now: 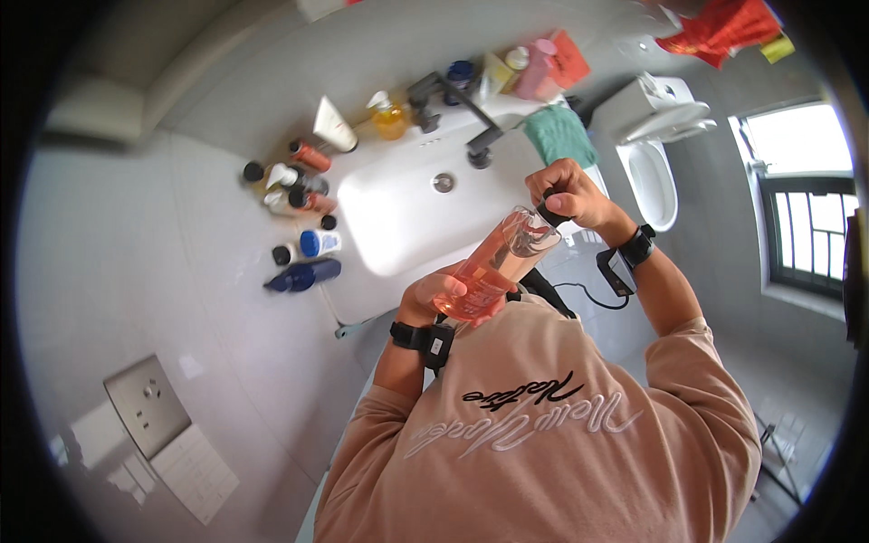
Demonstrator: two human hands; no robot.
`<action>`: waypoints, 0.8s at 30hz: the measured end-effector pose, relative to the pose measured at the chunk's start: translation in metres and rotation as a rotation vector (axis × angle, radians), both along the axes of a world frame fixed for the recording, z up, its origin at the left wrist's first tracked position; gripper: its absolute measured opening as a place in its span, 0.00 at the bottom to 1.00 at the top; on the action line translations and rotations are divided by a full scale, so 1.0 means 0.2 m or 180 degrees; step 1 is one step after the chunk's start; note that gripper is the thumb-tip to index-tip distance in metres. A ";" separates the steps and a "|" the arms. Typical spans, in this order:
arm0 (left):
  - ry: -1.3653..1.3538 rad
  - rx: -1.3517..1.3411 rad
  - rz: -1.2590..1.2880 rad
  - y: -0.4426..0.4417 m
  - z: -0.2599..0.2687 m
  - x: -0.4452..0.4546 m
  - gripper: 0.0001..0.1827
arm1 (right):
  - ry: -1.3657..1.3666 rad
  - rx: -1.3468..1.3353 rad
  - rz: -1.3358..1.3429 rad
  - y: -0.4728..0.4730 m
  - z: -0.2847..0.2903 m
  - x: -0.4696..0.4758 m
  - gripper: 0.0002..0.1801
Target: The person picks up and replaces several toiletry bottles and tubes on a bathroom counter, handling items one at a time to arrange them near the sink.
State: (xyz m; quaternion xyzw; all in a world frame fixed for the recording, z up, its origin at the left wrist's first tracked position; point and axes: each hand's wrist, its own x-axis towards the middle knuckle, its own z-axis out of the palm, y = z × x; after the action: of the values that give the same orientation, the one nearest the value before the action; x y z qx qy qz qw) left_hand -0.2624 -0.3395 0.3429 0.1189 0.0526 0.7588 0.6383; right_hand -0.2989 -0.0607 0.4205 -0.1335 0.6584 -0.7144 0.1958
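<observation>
My left hand (455, 292) is closed around the lower end of a clear bottle of pink liquid (492, 265), which is tilted in front of my chest. The fingers of my right hand (570, 197) grip the bottle's black cap (553, 209) at its upper right end. Whether the cap is loose or seated cannot be told. Just beyond the bottle lies the white washbasin (400, 231), with a dark angular faucet (468, 108) at its back. A green cloth (560, 134) hangs over the basin's right corner.
Several bottles stand along the basin's left side, among them a dark blue bottle (305, 275). A white tube (334, 125) and a yellow pump bottle (388, 119) are at the back rim. To the right are a toilet (648, 183) and a barred window (815, 217).
</observation>
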 end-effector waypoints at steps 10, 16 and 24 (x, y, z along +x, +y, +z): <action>0.0720 -0.0289 -0.1233 0.55 0.08 -0.05 0.45 | 0.0383 0.0129 -0.1220 0.55 0.03 0.54 0.32; 0.0906 -0.0332 -0.2014 1.03 0.09 0.13 0.41 | 0.0511 0.0154 -0.1870 0.90 -0.02 0.96 0.33; 0.0702 -0.0332 -0.2631 1.65 -0.01 0.49 0.44 | 0.0668 0.0391 -0.2535 1.39 -0.12 1.53 0.36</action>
State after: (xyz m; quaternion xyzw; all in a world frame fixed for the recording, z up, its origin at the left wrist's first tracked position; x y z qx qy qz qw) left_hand -0.1637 -0.0098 0.3414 0.1778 0.1068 0.4183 0.8843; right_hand 0.0079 0.2179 0.3960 0.0714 0.7163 -0.6763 -0.1565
